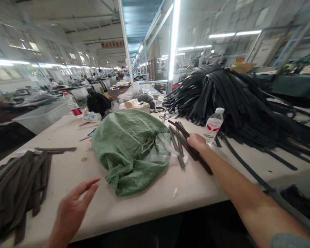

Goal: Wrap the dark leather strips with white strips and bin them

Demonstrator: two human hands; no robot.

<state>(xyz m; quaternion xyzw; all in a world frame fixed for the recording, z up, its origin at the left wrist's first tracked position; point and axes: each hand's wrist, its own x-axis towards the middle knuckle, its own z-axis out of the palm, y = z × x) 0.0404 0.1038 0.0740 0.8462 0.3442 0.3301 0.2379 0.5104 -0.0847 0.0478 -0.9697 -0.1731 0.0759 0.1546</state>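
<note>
My right hand (196, 140) is closed around dark strips (200, 160) lying to the right of a green woven sack (129, 137). More short strips lie between that hand and the sack. My left hand (76, 203) is over the table's front left part, holding nothing, with its thumb and fingers apart. The sack sits mid-table with its tied end toward the front and a torn opening on its right side. A clear bottle with a white cap (214, 125) stands just beyond my right hand.
Brown-grey strips (23, 186) are piled at the left edge of the table (134, 215). A big heap of black straps (229, 93) fills the right. A red-labelled bottle (72, 105), blue-handled tool (91, 132) and metal rings (84, 159) lie left of the sack.
</note>
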